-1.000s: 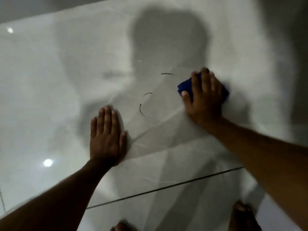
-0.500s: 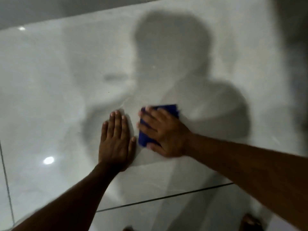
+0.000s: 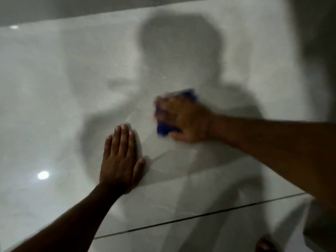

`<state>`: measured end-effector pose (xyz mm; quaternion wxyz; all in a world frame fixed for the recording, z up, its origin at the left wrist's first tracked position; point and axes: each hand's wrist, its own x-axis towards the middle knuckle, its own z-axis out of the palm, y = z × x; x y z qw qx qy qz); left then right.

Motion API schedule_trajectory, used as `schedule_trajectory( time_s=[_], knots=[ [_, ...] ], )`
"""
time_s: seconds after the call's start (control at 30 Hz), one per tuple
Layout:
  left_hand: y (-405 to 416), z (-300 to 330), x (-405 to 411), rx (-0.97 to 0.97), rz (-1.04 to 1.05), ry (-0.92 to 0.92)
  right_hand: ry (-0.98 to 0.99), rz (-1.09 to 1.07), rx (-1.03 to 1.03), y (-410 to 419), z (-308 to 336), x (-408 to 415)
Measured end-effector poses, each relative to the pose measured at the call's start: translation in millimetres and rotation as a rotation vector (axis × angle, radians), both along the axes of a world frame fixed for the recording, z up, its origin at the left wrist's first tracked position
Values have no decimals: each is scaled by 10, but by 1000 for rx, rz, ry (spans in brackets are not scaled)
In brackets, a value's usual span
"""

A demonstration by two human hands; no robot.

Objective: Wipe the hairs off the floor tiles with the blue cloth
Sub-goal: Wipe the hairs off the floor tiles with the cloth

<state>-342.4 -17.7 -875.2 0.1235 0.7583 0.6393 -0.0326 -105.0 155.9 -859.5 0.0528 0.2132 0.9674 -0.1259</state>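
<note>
My right hand presses the blue cloth flat on the pale glossy floor tile, a little right of centre. Only the cloth's near-left corner and a far edge show around my fingers, and both hand and cloth are blurred. My left hand lies flat on the tile with fingers together, palm down, just left of and nearer than the cloth, apart from it. No hairs show on the tile around the hands.
A dark grout line runs across the floor near me. A bare foot shows at the bottom right edge. A dark wall base borders the tile at the far side. My shadow covers the centre.
My right hand swept the cloth from the far right leftward over the three hairs toward my left hand, then shifted slightly right. The hairs are gone from sight. My left hand stayed planted.
</note>
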Motion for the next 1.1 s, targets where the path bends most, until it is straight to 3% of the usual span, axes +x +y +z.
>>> schedule_trajectory(
  time_s=[0.07,0.13,0.2,0.27,0.33,0.37,0.43,0.5,0.6,0.67,0.8,0.93,1.03,1.1],
  knots=[
    [2,12,-11,-8,3,0,20,-538,139,353,-77,37],
    [2,12,10,-16,-2,-19,60,-954,148,-63,-109,-45],
    [12,35,5,0,16,-50,78,-959,47,-964,-42,-70],
    [5,38,-3,26,10,-49,16,-543,-57,-1532,68,204],
    [-23,21,14,19,2,-36,-43,-11,-91,-1227,62,660],
    [-11,20,16,15,6,-31,-41,102,-42,-901,18,841],
    [-14,10,14,-13,11,-31,-65,-42,63,-264,-66,1099],
    [-6,36,23,-42,11,-29,-89,-374,178,81,-102,1184],
    [25,66,47,-69,18,-32,-14,-929,205,-223,-89,668],
    [15,88,30,-89,40,-39,58,-1047,145,-734,-81,156],
    [28,126,67,-80,21,-45,106,-525,-34,-1851,-61,-432],
    [-46,197,-161,-54,30,-94,42,-64,-127,-2360,3,-388],
    [-267,267,-421,-89,156,-23,81,397,-153,-1999,-39,-169],
    [-410,211,-506,-78,149,17,98,472,-104,-1419,-119,-124]
  ],
)
